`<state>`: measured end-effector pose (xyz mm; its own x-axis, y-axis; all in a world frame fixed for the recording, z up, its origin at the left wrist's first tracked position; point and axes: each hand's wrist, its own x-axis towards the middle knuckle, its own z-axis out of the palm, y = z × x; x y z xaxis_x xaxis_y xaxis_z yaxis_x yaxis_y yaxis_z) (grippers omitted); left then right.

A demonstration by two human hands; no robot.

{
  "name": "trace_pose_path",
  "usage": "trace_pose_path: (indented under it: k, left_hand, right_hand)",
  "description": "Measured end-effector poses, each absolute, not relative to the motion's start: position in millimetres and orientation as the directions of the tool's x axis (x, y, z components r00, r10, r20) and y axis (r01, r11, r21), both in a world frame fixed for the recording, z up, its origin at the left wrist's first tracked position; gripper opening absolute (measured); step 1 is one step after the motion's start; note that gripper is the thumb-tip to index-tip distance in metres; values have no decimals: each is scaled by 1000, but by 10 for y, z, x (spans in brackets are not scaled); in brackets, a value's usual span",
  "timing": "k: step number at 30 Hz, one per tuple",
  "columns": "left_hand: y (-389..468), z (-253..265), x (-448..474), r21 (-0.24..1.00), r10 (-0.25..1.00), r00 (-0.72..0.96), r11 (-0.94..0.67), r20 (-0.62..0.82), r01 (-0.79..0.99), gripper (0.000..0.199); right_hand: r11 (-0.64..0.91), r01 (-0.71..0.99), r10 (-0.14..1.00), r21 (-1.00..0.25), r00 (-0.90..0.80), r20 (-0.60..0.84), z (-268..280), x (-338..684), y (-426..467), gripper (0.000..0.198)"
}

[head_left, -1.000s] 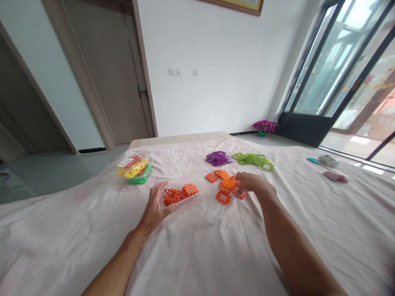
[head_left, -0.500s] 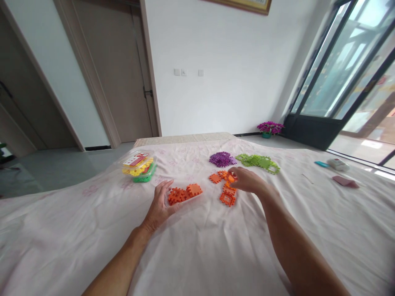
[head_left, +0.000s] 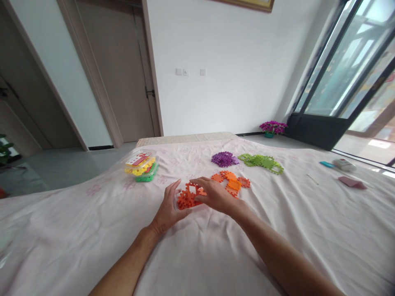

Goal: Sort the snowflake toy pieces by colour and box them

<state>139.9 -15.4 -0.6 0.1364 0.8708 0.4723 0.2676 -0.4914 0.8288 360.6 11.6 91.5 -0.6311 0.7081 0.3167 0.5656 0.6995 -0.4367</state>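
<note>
My left hand curls around the left end of a small clear plastic box, thumb on the near side and fingers on the far side. Orange notched building pieces fill the box. Over its right part is my right hand, pinching an orange square frame piece that stands upright on the others. The right fingers partly cover the box's right end. Just beyond that hand, several loose orange pieces lie spread on the cloth.
Purple pieces and green pieces lie farther back on the bedsheet. Stacked clear boxes with yellow and green pieces stand at left. A pink cloth and a white packet lie at right.
My right hand has moved left from the loose orange pieces to the box, bringing an orange frame piece. My left hand stays around the box.
</note>
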Motion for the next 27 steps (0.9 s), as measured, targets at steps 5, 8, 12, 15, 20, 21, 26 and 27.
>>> trace_pose_path:
  k: [5, 8, 12, 15, 20, 21, 26, 27]
  left_hand:
    - [-155, 25, 1402, 786, 848, 146, -529, 510, 320, 90]
    - [-188, 74, 1397, 779, 863, 156, -501, 480, 376, 76]
    - [-219, 121, 1376, 724, 882, 106, -440, 459, 531, 56]
    - [-186, 108, 1335, 698, 871, 30, -413, 491, 585, 50]
    - [-103, 55, 1261, 710, 870, -57, -359, 489, 605, 50]
    - [-97, 49, 1256, 714, 871, -61, -357, 487, 602, 51]
    - [-112, 53, 1257, 713, 868, -58, -364, 492, 600, 49]
    - [-114, 55, 1258, 711, 869, -57, -363, 492, 602, 49]
  right_hand:
    - [696, 493, 694, -522, -648, 314, 875, 3572, 119, 45]
    - [646, 608, 760, -461, -564, 323, 986, 3721, 186, 38]
    - [480, 836, 875, -267, -431, 222, 1158, 4059, 326, 27]
    - [323, 940, 946, -110, -321, 39, 1180, 4313, 424, 23]
    - [215, 976, 961, -21, -216, -171, 1052, 4512, 508, 46]
    - [225, 974, 955, -24, -225, -195, 1029, 4503, 505, 49]
    - [288, 957, 921, -26, -284, -265, 978, 4312, 404, 60]
    - [299, 954, 920, -9, -291, -262, 972, 4275, 380, 60]
